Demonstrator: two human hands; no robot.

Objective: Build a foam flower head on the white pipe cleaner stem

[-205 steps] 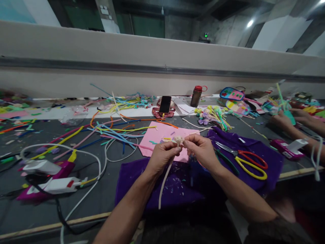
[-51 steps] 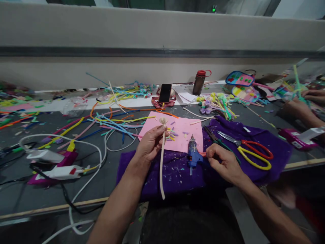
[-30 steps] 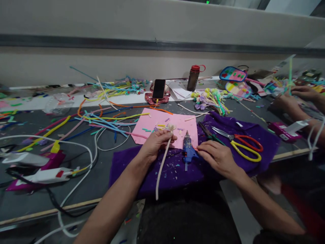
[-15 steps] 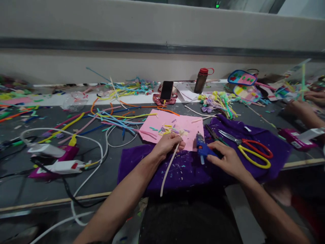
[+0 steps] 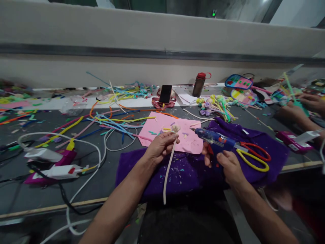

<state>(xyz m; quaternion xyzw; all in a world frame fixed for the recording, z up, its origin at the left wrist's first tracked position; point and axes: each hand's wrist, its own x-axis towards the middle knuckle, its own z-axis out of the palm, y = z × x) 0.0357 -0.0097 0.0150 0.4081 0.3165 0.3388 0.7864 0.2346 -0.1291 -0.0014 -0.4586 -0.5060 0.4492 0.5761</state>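
Between the thumb and fingers of my left hand [image 5: 162, 145] is a white pipe cleaner [image 5: 168, 174], its long tail hanging down toward me. A small pale fuzzy bunch [image 5: 175, 127] shows at its top, just above my fingertips. My right hand [image 5: 226, 162] is wrapped round the handle of a blue hot glue gun [image 5: 214, 138], whose nozzle points left, toward the bunch but apart from it. Beneath lies a pink sheet [image 5: 147, 130] with short cut bits on it, partly over a purple cloth [image 5: 132, 166]. Scissors [image 5: 254, 156] with red and yellow handles rest on the cloth, partly hidden by the glue gun.
Pipe cleaners [image 5: 114, 125] lie scattered at left, near a power strip [image 5: 50, 162] with white cables. A phone [image 5: 165, 94], a red-capped bottle [image 5: 199, 84] and a colourful bundle [image 5: 218, 106] stand along the back. Another person's hands [image 5: 294, 110] work at far right.
My right hand has lifted the glue gun and turned it so its nozzle points left. The pipe cleaner stays in my left hand, its pale top now raised more into view.
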